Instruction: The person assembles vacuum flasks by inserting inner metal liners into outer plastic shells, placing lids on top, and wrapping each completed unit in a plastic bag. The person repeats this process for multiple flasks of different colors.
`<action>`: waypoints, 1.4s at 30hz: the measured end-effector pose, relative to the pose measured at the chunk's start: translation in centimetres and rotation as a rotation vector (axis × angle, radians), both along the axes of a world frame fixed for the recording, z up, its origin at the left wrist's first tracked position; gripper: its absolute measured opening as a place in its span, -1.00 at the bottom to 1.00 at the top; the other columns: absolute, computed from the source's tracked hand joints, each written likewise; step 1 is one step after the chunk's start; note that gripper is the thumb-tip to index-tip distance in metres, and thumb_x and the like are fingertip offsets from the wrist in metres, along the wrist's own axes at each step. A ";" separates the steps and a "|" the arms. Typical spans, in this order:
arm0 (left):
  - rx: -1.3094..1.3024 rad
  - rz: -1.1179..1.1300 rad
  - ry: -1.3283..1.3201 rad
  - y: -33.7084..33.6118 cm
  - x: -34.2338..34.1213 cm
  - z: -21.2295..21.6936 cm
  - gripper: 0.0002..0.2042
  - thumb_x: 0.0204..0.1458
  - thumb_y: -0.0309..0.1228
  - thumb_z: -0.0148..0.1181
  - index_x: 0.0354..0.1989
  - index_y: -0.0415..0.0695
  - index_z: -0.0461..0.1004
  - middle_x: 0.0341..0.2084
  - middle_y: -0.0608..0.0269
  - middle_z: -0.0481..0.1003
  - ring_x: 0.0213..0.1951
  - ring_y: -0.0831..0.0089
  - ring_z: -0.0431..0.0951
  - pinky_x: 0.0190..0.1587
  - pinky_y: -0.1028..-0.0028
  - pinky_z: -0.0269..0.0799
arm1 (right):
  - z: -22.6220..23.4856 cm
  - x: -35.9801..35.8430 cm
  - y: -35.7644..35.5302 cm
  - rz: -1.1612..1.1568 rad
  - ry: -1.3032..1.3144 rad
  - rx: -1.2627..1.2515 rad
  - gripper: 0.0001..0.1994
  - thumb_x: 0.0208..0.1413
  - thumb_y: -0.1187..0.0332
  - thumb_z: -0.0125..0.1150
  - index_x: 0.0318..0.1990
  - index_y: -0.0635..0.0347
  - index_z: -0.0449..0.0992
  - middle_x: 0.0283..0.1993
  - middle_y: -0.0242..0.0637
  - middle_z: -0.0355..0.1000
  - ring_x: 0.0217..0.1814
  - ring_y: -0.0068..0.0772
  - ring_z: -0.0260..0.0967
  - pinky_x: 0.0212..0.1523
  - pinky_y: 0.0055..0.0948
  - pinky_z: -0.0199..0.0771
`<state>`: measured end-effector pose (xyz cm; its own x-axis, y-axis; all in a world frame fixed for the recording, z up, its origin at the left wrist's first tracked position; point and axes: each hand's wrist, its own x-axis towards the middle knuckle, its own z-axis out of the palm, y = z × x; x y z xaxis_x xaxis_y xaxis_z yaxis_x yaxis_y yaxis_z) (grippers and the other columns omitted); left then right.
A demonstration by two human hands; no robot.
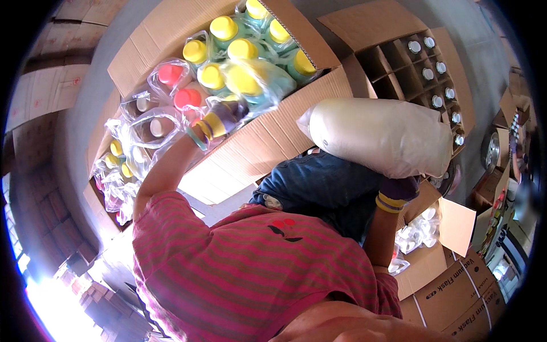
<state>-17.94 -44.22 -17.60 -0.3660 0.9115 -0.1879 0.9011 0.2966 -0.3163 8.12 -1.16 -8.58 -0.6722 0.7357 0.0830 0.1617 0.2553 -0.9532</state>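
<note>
My left hand (228,114), in a dark purple glove with a yellow cuff, reaches into an open cardboard box (245,145). It is closed on a yellow-capped bottle (244,80) in clear plastic; both are smeared by motion, and its fingers are partly hidden. Around it stand several bagged teal bottles (223,27) with yellow caps and pinkish ones (187,98) with red caps. Above my lap lies a large whitish cylinder (382,134) wrapped in plastic. My right hand (400,189), gloved alike, grips its lower right end, with the fingers mostly hidden beneath it.
At the upper right, a divided carton (393,65) holds several white-capped items. More bagged bottles (117,165) stand at the left. An open box (424,228) with clear-wrapped white items sits beside my right forearm, near closed cartons (456,296). Stacked cartons (43,94) line the far left.
</note>
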 end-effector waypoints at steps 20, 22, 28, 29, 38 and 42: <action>0.907 1.220 -1.616 -1.5 -20.0 -10.0 -0.41 -0.10 -0.42 0.18 0.17 -0.19 0.19 -0.53 0.24 0.39 -0.74 0.53 0.26 -0.73 0.46 0.13 | -0.5 -0.7 -1.3 0.080 -0.016 0.184 -0.45 -0.05 0.56 0.13 0.19 0.36 0.25 0.16 -0.13 0.35 0.14 -0.25 0.34 0.10 -0.28 0.39; 0.725 1.198 -1.519 0.0 -19.0 -6.8 -0.35 -0.11 -0.39 0.19 0.24 -0.15 0.14 -0.52 0.28 0.39 -0.79 0.57 0.21 -0.78 0.49 0.06 | 0.1 -1.5 -1.6 0.123 -0.006 0.297 -0.45 -0.05 0.58 0.12 0.19 0.35 0.25 0.16 -0.13 0.35 0.15 -0.24 0.34 0.11 -0.27 0.39; 0.428 1.078 -1.359 -1.8 -22.7 -6.6 -0.23 -0.14 -0.29 0.22 0.31 -0.11 0.05 -0.59 0.35 0.40 -0.67 0.48 0.27 -0.61 0.50 0.17 | 2.0 -3.7 -3.9 0.041 0.576 -0.812 -0.43 -0.06 0.56 0.20 0.20 0.23 0.27 0.12 -0.13 0.35 0.12 -0.20 0.34 0.06 -0.21 0.46; 0.370 0.878 -1.107 -1.8 -24.0 -6.0 -0.26 -0.13 -0.27 0.22 0.28 -0.12 0.08 -0.58 0.32 0.41 -0.64 0.46 0.29 -0.59 0.48 0.19 | 2.7 -3.8 -3.8 0.041 0.522 -0.757 -0.48 -0.05 0.49 0.23 0.14 0.22 0.32 0.06 -0.17 0.38 0.06 -0.24 0.36 0.03 -0.24 0.46; 0.177 0.670 -0.345 7.9 -22.5 -8.8 -0.48 -0.02 -0.11 0.16 0.05 -0.18 0.35 -0.41 0.06 0.52 -0.39 0.25 0.49 -0.37 0.29 0.37 | 4.7 -5.2 -4.5 0.067 0.223 -0.528 -0.43 -0.34 0.54 0.45 -0.02 0.16 0.47 -0.04 -0.21 0.48 0.00 -0.21 0.41 0.22 -0.27 0.33; 0.028 0.862 -0.248 4.4 -21.7 -7.8 -0.52 0.02 -0.04 0.14 -0.06 -0.21 0.47 -0.34 -0.05 0.56 -0.27 0.15 0.58 -0.27 0.21 0.45 | 4.5 -6.1 -5.5 0.135 0.230 -0.553 -0.41 -0.38 0.53 0.48 -0.02 0.17 0.47 -0.05 -0.22 0.48 -0.01 -0.23 0.41 0.21 -0.28 0.34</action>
